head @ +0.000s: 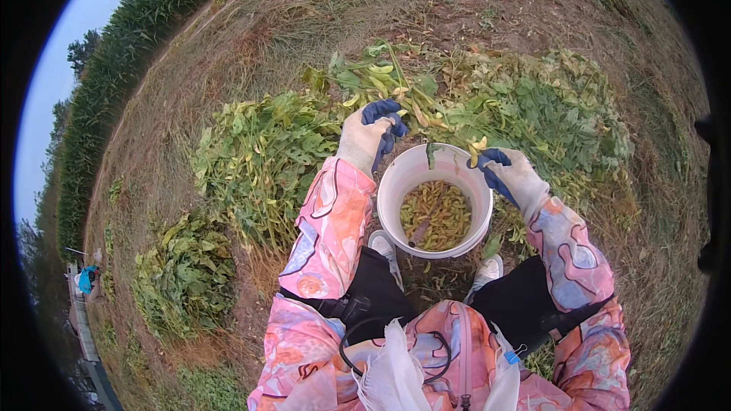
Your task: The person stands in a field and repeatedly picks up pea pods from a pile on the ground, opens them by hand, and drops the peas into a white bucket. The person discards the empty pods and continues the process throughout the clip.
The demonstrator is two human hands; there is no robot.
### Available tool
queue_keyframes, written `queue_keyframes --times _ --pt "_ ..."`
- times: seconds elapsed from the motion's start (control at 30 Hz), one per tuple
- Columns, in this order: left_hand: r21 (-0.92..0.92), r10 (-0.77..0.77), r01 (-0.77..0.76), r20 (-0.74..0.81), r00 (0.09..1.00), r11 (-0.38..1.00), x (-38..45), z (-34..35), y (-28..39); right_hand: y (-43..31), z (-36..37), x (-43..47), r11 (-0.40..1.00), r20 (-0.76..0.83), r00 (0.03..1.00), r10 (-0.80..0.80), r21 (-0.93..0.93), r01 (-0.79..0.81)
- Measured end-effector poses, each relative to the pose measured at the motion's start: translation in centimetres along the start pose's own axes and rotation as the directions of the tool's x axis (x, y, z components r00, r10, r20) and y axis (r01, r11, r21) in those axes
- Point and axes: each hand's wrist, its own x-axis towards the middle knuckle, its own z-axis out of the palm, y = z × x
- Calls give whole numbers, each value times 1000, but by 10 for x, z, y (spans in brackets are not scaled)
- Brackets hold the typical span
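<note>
A white plastic bucket (388,205) stands between my feet, with many green-yellow bean pods (451,214) and a dark stick-like piece (421,232) inside. My left hand (377,131), in a white glove with blue-coated fingers, is at the pods of a cut bean plant (380,77) beyond the bucket's rim; its fingers are curled, and what lies between them is hidden. My right hand (508,174), gloved alike, has its fingers closed on the end of the bean plant's stem, beside yellow pods (477,148) at the bucket's right rim. A leaf hangs over the far rim.
Heaps of cut bean plants lie at the left (268,154), lower left (185,277) and right (548,103). Dry grass and soil surround them. Tall corn (114,74) lines the far left. A person in blue (88,279) is far off at the left edge.
</note>
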Motion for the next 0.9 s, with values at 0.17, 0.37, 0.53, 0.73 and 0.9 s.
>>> queue_keyframes --times 0.17,0.37,0.53,0.73,0.9 --pt "185 -44 52 -46 998 981 5 -11 -16 1 -3 3 958 -13 999 -34 -286 29" --pt "741 197 13 -195 961 671 16 -6 -30 1 12 -3 884 -45 970 -239 -424 198" --pt "993 293 66 -91 952 96 -5 7 4 -4 17 -11 763 -50 913 -406 -569 308" --pt "933 348 354 -355 868 70 -2 -10 29 -9 13 -7 706 -48 930 -365 -665 243" --pt "725 230 79 -318 920 685 -7 -39 14 -2 -6 -4 760 -249 915 -317 -643 88"
